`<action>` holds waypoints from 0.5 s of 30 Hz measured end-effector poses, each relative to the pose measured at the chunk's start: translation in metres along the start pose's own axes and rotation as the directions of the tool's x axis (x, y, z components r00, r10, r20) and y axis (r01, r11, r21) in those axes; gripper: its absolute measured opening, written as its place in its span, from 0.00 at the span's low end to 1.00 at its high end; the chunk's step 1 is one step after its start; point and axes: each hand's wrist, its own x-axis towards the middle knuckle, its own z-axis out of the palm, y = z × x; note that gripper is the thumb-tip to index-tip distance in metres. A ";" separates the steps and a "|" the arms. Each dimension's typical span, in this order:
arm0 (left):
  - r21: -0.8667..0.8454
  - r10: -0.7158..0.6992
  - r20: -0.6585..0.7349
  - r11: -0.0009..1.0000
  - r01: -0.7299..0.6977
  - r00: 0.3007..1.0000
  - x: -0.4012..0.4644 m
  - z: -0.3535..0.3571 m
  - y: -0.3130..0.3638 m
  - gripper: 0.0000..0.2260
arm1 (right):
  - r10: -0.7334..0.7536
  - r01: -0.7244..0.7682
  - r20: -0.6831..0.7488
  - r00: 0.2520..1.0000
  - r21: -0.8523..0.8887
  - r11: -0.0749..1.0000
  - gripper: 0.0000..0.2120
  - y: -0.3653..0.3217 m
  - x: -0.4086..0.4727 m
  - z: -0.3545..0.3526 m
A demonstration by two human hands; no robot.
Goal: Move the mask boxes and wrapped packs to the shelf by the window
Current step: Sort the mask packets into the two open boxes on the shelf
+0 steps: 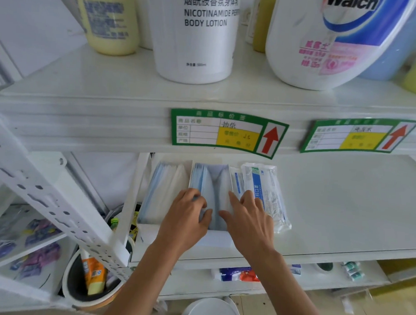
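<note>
- White and blue masks fill the open mask box (211,192) that your two hands are on. It sits on the middle shelf (342,209), with a second mask box (163,191) touching it on the left.
- Two wrapped packs (265,194) lie just beside it on the right, one partly on top of the other.
- Your left hand (187,218) has its fingers curled over the left side of the masks, thumb pointing in. It looks like it is pinching them, so it is closed on the box's masks.
- Your right hand (246,217) lies flat with fingers straight. The pointer finger runs along the right wall of the box and the thumb touches the masks. The other fingers rest on the nearest pack. This hand is not closed.
- Both arms come up from below and meet over the box, wrists close together.
- My guess is that you are lining the box up or getting ready to lift it.
- To do it well, hold the box by its walls, not by the soft masks, or they may slide out.
- Keep it level, because the top is open.
- Mind the shelf edge (132,126) above with the green price tag (226,132); pull the box toward you before you lift.
</note>
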 end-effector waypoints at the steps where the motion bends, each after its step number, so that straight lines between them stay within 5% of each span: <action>1: -0.006 -0.009 0.001 1.000 0.009 1.000 0.000 0.001 0.000 0.11 | -0.013 0.013 0.011 1.000 -0.024 1.000 0.26 -0.001 0.000 0.000; 8: 0.053 -0.017 0.005 0.998 0.017 1.000 0.004 0.002 0.006 0.08 | 0.007 -0.018 0.054 0.999 0.209 0.978 0.13 -0.009 0.003 0.003; 12: 0.205 -0.030 0.073 0.979 0.014 0.997 0.008 0.001 0.009 0.15 | -0.004 -0.062 0.132 0.991 0.493 0.868 0.19 -0.008 0.011 0.006; 15: 0.283 -0.024 0.123 0.959 -0.012 0.992 0.012 -0.001 0.010 0.13 | 0.057 -0.087 0.082 0.995 0.437 0.895 0.16 -0.001 0.015 0.009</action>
